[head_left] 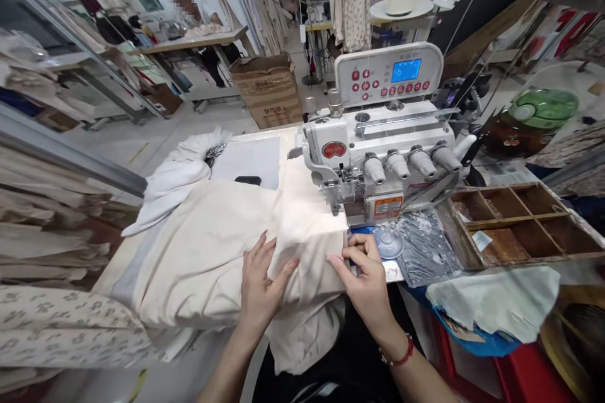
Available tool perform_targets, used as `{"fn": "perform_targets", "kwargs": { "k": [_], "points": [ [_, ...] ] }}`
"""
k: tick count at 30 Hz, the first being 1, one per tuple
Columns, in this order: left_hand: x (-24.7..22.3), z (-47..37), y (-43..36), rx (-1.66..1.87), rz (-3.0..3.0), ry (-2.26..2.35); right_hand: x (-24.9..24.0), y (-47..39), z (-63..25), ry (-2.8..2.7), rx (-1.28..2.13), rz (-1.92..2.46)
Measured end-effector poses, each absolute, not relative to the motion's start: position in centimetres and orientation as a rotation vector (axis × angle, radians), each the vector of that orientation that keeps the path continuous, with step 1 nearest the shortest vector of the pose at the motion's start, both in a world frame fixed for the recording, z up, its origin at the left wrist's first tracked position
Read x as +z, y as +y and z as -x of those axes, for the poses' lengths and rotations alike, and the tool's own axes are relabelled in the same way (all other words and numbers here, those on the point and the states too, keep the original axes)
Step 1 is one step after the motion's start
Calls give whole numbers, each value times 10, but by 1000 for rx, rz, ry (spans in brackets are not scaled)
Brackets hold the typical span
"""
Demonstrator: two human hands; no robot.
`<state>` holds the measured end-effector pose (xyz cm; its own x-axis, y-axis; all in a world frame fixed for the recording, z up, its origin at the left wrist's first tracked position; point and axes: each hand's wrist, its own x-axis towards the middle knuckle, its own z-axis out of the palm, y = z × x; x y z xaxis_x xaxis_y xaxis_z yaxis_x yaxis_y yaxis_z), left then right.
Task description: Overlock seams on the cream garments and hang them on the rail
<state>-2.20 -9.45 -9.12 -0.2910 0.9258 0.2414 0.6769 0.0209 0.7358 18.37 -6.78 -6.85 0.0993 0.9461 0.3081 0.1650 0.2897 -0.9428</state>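
Light falls brightest on the cream cloth (236, 220), while outer edges look stretched.

Sewing machine (392, 132) blocks way fwd of R hand (368, 274); its needle area (336, 201) is low over cream cloth (212, 233), w/ little room beneath. L hand (262, 274) has open air above & to its L, cream cloth lying low there. Grey surface (250, 154) beyond reachable over cream cloth, past dark flat item (248, 181). R side tighter: see-through disc (389, 243) near R hand, then wooden tray (515, 222) farther R.
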Motion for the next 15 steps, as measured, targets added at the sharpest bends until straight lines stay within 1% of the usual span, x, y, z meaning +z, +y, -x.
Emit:
{"fn": "perform_targets", "kwargs": {
  "k": [4, 6, 9, 13, 15],
  "points": [
    [-91, 27, -98, 1191, -1622, 1970, -56, -70, -188, -1168, 1196, 1040],
    [-90, 28, -101, 1242, -1558, 2006, -53, -72, -190, -1060, 1325, 1053],
    [-87, 26, -101, 1275, -1577, 1994, -60, -76, -188, -1034, 1396, 1088],
    [-80, 17, -102, 1197, -1674, 1951, -80, -92, -186, -1131, 1369, 1112],
    [-79, 14, -103, 1186, -1676, 1968, -87, -102, -190, -1109, 1442, 1092]
  ]
}}
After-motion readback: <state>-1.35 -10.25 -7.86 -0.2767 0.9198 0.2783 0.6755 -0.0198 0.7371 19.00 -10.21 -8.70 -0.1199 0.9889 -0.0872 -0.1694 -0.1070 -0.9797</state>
